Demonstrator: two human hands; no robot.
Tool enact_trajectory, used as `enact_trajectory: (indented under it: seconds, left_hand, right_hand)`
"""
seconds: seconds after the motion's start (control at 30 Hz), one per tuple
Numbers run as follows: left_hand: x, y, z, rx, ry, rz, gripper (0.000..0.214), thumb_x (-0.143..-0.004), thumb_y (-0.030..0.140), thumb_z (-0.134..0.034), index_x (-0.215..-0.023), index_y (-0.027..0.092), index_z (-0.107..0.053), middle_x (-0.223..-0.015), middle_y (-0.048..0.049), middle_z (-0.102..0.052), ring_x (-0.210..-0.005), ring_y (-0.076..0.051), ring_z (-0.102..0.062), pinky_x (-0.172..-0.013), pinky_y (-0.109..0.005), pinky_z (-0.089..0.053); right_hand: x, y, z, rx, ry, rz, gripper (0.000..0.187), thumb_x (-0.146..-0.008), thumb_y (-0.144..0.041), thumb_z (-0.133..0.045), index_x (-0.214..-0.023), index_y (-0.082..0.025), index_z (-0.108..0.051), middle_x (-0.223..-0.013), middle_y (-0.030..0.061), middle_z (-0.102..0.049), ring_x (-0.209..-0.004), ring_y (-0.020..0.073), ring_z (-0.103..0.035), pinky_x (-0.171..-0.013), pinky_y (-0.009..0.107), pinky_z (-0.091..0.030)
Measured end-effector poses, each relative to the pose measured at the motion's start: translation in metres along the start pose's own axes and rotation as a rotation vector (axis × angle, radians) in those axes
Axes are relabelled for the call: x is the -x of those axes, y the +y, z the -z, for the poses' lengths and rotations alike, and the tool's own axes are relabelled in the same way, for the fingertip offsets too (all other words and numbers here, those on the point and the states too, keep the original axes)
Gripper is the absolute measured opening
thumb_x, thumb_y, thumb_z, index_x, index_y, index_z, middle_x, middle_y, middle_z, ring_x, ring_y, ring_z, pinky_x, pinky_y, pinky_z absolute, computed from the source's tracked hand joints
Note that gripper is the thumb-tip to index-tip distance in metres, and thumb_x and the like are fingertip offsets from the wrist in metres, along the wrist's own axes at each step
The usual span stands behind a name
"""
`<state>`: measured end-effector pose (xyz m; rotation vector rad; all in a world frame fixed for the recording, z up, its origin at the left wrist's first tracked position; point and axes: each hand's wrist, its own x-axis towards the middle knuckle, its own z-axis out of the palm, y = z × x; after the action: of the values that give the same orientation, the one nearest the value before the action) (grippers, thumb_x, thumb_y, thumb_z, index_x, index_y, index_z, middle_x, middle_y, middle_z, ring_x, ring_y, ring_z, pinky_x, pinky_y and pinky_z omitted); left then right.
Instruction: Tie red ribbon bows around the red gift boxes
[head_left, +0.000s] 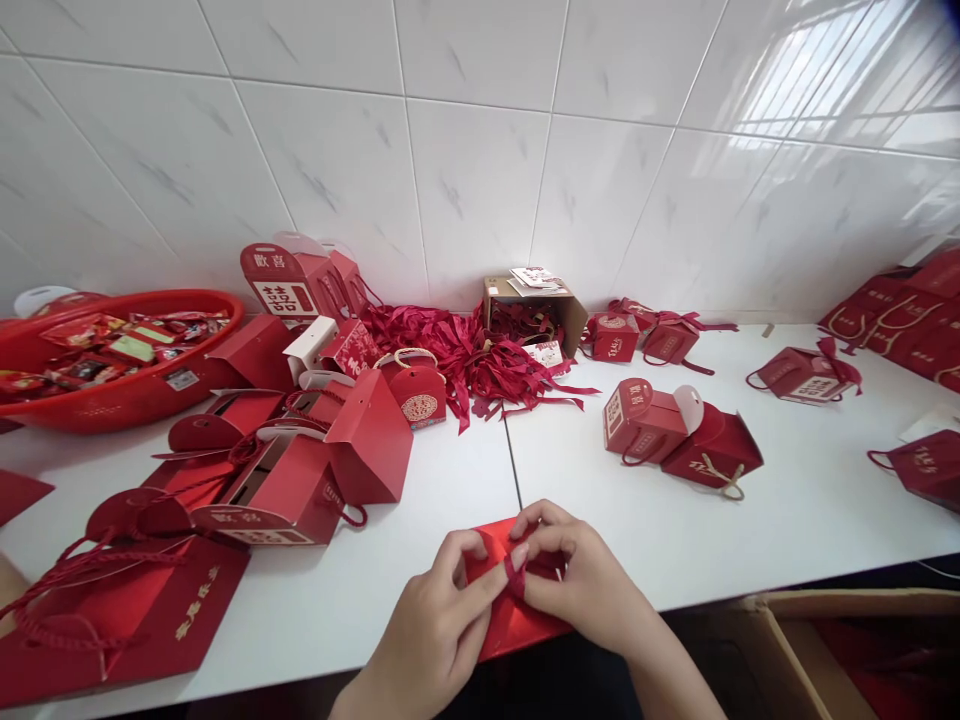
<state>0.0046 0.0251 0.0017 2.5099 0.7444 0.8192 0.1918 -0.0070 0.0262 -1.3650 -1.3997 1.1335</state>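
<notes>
A bright red gift box (517, 632) lies at the front edge of the white table, partly covered by both my hands. A dark red ribbon (515, 577) crosses its top. My left hand (442, 625) comes in from the lower left, its index finger pressed on the ribbon and its thumb on the box. From the right, my right hand (581, 575) has its fingers closed around the same ribbon. The fingers hide most of the ribbon's loop or knot.
A red plastic basin (127, 400) of wrapped sweets stands at the left. Several red boxes (375, 440) crowd the left side. Against the wall lie loose red ribbons (427, 335) and a cardboard box (574, 325). More gift boxes (712, 445) sit to the right.
</notes>
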Motion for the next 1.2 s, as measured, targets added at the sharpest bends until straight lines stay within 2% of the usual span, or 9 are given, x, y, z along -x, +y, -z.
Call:
enact_trajectory:
  seconds: [0.2,0.43,0.5,0.63,0.73,0.83,0.93,1.03,1.2]
  left_hand:
    - [-0.02,-0.013,0.014,0.006,-0.113,-0.127,0.032,-0.086,0.01,-0.047,-0.098,0.027,-0.071,-0.109,-0.0076,-0.059,-0.056,-0.007,-0.049,-0.055,-0.022,-0.042]
    - [-0.04,-0.024,0.025,0.286,-0.27,-0.061,0.024,-0.078,0.013,-0.056,-0.081,0.025,-0.077,-0.114,-0.0069,-0.057,-0.047,-0.003,-0.036,-0.052,-0.023,-0.041]
    - [-0.041,-0.027,0.022,0.305,-0.246,-0.065,0.024,-0.08,0.014,-0.056,-0.082,0.025,-0.077,-0.112,-0.0075,-0.057,-0.048,-0.003,-0.035,-0.052,-0.023,-0.041]
    - [-0.034,-0.028,0.014,0.303,-0.088,-0.079,0.023,-0.083,0.014,-0.053,-0.082,0.021,-0.075,-0.107,-0.0092,-0.057,-0.053,-0.006,-0.039,-0.052,-0.024,-0.04]
    - [-0.028,-0.028,0.02,0.303,-0.069,-0.044,0.019,-0.082,0.012,-0.054,-0.081,0.019,-0.071,-0.11,-0.0088,-0.056,-0.063,-0.008,-0.048,-0.061,-0.025,-0.045]
    - [-0.027,-0.028,0.036,0.29,-0.145,0.071,0.013,-0.081,0.011,-0.055,-0.075,0.019,-0.065,-0.116,-0.0074,-0.054,-0.093,-0.016,-0.056,-0.085,-0.03,-0.047]
    - [-0.031,-0.026,0.044,0.351,-0.225,0.174,0.013,-0.086,0.017,-0.051,-0.074,0.02,-0.058,-0.124,-0.0055,-0.053,-0.119,-0.021,-0.046,-0.102,-0.035,-0.038]
    - [-0.033,-0.024,0.042,0.446,-0.301,0.2,0.021,-0.092,0.025,-0.043,-0.074,0.02,-0.052,-0.13,-0.0045,-0.051,-0.126,-0.021,-0.041,-0.104,-0.036,-0.036]
    - [-0.027,-0.031,0.04,0.209,-0.26,0.217,0.027,-0.092,0.031,-0.046,-0.069,0.019,-0.052,-0.128,-0.0053,-0.052,-0.132,-0.027,-0.03,-0.108,-0.049,-0.025]
  right_hand:
    - [-0.007,-0.005,0.01,0.081,-0.183,-0.021,0.018,-0.061,-0.002,-0.061,-0.063,-0.018,-0.068,-0.093,0.0007,-0.06,-0.071,0.0102,-0.058,-0.062,0.02,-0.047]
    - [-0.013,-0.009,0.01,0.176,-0.216,0.033,0.02,-0.059,-0.002,-0.063,-0.063,-0.02,-0.071,-0.09,0.0002,-0.059,-0.08,0.0136,-0.061,-0.072,0.023,-0.05]
    - [-0.014,-0.009,0.009,0.184,-0.209,0.046,0.02,-0.061,-0.003,-0.064,-0.066,-0.02,-0.072,-0.089,0.0005,-0.06,-0.077,0.0133,-0.061,-0.07,0.023,-0.051]
    - [-0.012,-0.008,0.008,0.189,-0.16,0.048,0.019,-0.064,-0.005,-0.062,-0.069,-0.02,-0.073,-0.09,0.0024,-0.062,-0.077,0.0136,-0.062,-0.069,0.023,-0.05]
    - [-0.007,-0.008,0.011,0.24,-0.121,0.049,0.016,-0.066,-0.006,-0.06,-0.066,-0.018,-0.07,-0.092,0.003,-0.062,-0.076,0.013,-0.062,-0.07,0.024,-0.049]
    - [-0.002,-0.008,0.017,0.325,-0.041,0.02,0.012,-0.067,-0.007,-0.059,-0.062,-0.018,-0.064,-0.096,0.0037,-0.061,-0.072,0.0124,-0.059,-0.069,0.026,-0.047]
    - [0.001,-0.007,0.02,0.396,0.0,0.057,0.01,-0.068,-0.009,-0.058,-0.066,-0.019,-0.059,-0.105,0.0052,-0.059,-0.094,0.0189,-0.059,-0.084,0.033,-0.045]
    - [0.003,-0.005,0.019,0.505,0.029,0.144,0.009,-0.073,-0.011,-0.055,-0.07,-0.02,-0.055,-0.113,0.0063,-0.057,-0.113,0.0242,-0.051,-0.095,0.043,-0.037]
    - [0.005,0.004,0.02,0.716,0.131,0.236,0.011,-0.069,-0.012,-0.058,-0.068,-0.02,-0.051,-0.114,0.0074,-0.057,-0.114,0.0277,-0.048,-0.093,0.049,-0.032]
